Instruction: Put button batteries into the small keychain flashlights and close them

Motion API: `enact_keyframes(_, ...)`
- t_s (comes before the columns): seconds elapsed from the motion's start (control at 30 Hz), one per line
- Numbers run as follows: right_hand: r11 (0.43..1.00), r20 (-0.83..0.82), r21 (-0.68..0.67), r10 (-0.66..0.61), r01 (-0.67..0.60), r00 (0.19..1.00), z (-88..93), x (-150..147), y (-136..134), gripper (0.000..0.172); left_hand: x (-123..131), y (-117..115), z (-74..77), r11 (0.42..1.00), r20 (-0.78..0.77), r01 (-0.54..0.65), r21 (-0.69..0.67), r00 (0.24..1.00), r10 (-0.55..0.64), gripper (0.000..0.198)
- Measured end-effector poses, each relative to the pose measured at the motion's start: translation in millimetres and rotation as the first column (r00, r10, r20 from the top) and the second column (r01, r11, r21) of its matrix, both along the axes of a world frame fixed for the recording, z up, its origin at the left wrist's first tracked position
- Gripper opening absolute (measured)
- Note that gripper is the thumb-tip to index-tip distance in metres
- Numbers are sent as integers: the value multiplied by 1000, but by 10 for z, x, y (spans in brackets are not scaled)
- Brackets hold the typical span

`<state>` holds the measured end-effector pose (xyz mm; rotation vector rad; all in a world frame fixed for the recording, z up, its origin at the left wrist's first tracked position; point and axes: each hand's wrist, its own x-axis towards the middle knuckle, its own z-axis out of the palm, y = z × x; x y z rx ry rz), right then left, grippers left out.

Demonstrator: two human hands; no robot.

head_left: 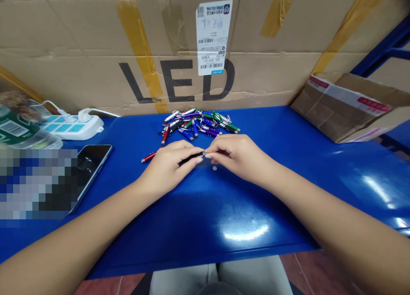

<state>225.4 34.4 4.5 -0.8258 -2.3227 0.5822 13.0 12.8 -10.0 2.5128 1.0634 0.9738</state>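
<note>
My left hand [169, 160] is closed around a slim black mini flashlight [192, 157], most of it hidden by the fingers. At its silvery end, thumb and forefinger of my right hand [233, 153] are pinched together, so the two hands meet tip to tip. Any small part between the right fingertips is too small to make out. Just below them, a small pale round disc [214, 168] lies on the blue table [205, 213]. Behind the hands is a pile of mini flashlights [195, 123] in red, blue, purple, green, black and silver. One red flashlight [149, 157] lies beside my left hand.
A large cardboard box [96, 38] marked LED stands along the back. At left are a power strip [77, 127] with plugs, a plastic bottle [22, 128] and a phone [92, 162]. An open small carton [339, 107] sits at right.
</note>
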Motion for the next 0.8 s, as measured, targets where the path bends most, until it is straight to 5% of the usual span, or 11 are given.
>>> enact_keyframes(0.07,962,-68,-265,-85,64,994,-4,-33,-28,12,-6,-10,-16,986,-69,-36,162,996,48,21)
enact_keyframes(0.17,817,-169,-575,-177,49,970,-25,-59,-45,12,-21,-32,-6,929,-199,-67,363,969,148,20)
enact_keyframes(0.33,663,-233,-746,-169,-65,958,-25,-40,-34,19,-44,-47,70,903,-267,-11,429,954,139,21)
enact_keyframes(0.4,702,-207,-710,-140,-50,968,0,-32,-43,18,-47,-33,87,943,-201,-17,331,976,88,20)
enact_keyframes(0.5,879,-100,-476,-81,24,992,33,-34,-66,13,-47,-9,99,997,-52,-70,-16,996,69,25)
enact_keyframes(0.57,966,-26,-256,-51,43,998,41,-42,-78,12,-47,-2,111,934,24,-85,-348,995,100,38)
enact_keyframes(0.63,994,14,-104,-19,20,1000,41,-48,-86,12,-42,-6,136,817,38,-85,-571,991,129,49)
enact_keyframes(0.7,997,20,-84,1,1,1000,44,-51,-95,14,-31,-14,169,802,-6,-120,-585,990,144,55)
enact_keyframes(0.8,947,-31,-321,2,-12,1000,54,-42,-103,16,-21,-21,198,946,-96,-147,-288,988,124,47)
